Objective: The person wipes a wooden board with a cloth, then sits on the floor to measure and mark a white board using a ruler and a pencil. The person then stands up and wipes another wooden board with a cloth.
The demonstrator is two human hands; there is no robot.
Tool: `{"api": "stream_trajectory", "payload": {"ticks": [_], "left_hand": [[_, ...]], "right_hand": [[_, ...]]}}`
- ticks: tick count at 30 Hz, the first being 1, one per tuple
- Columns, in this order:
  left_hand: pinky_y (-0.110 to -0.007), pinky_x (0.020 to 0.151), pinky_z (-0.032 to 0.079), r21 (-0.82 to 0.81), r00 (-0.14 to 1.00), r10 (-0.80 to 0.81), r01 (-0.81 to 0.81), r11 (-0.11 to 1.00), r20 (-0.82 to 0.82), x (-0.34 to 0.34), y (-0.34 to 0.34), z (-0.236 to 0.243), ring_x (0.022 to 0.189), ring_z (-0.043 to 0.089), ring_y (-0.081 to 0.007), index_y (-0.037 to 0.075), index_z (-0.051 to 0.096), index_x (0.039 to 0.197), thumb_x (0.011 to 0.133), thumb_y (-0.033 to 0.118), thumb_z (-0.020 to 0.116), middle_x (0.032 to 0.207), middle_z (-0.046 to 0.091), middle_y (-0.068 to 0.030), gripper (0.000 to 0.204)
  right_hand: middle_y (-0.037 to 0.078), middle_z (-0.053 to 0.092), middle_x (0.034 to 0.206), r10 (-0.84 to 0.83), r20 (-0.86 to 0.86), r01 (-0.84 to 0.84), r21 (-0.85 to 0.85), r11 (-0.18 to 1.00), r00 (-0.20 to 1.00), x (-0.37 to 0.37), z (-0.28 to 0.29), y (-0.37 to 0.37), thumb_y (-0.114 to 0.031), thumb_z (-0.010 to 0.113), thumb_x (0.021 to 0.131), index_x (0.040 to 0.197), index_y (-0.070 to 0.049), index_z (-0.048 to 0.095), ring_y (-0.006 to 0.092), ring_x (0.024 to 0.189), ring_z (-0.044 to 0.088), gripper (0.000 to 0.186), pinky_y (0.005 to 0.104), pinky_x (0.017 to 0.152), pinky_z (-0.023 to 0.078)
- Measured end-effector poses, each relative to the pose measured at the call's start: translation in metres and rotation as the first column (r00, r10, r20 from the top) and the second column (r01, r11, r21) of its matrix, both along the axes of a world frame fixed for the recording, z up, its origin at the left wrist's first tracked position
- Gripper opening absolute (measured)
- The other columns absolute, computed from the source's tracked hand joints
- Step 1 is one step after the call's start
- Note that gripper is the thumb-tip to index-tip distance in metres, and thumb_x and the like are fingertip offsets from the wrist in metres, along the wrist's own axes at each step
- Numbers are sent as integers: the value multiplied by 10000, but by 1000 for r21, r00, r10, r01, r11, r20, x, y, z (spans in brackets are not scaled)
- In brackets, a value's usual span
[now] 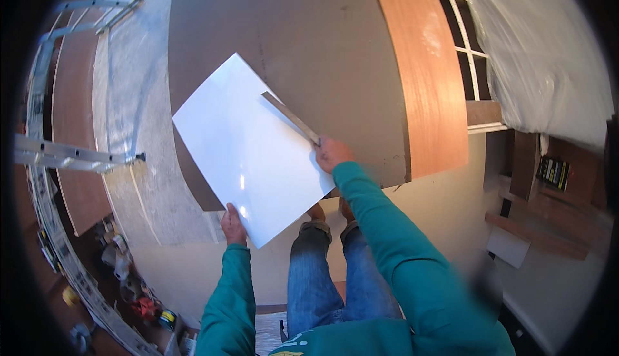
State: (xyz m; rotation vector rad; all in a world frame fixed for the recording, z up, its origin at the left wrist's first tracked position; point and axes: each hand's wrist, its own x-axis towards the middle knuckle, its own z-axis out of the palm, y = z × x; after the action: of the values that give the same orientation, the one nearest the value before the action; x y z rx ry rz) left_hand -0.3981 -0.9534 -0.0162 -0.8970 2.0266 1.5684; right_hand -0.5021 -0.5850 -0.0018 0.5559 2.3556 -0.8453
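A glossy white square sheet (238, 149) lies at an angle over a large grey-brown board (290, 27), its lowest corner sticking out past the board's near edge. My left hand (233, 227) grips the sheet's lower-left edge. My right hand (332, 155) is closed on the near end of a narrow flat strip (287, 114), which slants up and left across the sheet's right part. My feet and jeans show below the board.
A reddish wood panel (432, 85) borders the board on the right, near plastic sheeting (548, 46) and a white grid frame. Aluminium ladders (77, 153) stand on the left. Assorted tools and containers (148, 307) lie at the lower left, timber offcuts (535, 227) at the right.
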Motion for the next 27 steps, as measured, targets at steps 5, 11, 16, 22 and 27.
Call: {"api": "stream_trajectory", "payload": {"ticks": [5,11,16,22,27], "left_hand": [[-326,894,548,105,992,120,-116,988,-35,-13,11,39,1004,676,-179,-97,616,1283,1102,536,468,1119,722,-119,674],[-318,876,552,76,979,-4,20,997,-204,-7,33,110,982,679,-168,-81,631,1252,1118,484,465,1123,725,-105,605],[-326,831,540,-223,941,-294,254,941,-169,39,111,112,924,669,-171,-57,652,1210,1120,509,435,1066,726,-101,613],[-330,817,527,-116,906,-371,353,928,-205,88,275,77,913,652,-159,-41,649,1208,1123,458,465,1015,720,-89,539],[-307,720,504,-81,841,-466,463,883,-276,104,387,56,777,607,-131,-27,661,1046,1131,443,453,870,683,-50,521]], "right_hand": [[245,736,1038,22,-4,-22,-2,1000,1000,-14,29,1,-297,595,948,1075,-59,694,450,965,704,287,553,856,555],[247,736,975,12,-74,-18,-89,996,997,21,45,35,-293,592,943,1008,-42,709,450,924,710,284,555,832,558],[234,691,800,-209,-256,218,10,976,944,126,63,110,-316,667,905,918,-55,649,461,763,672,263,570,727,533],[231,702,785,-260,-375,348,189,918,890,226,73,268,-304,672,900,923,-48,635,442,745,693,260,560,702,546],[241,701,790,-273,-294,354,277,893,916,272,69,379,-293,670,900,938,-44,635,441,757,697,255,553,713,552]]}}
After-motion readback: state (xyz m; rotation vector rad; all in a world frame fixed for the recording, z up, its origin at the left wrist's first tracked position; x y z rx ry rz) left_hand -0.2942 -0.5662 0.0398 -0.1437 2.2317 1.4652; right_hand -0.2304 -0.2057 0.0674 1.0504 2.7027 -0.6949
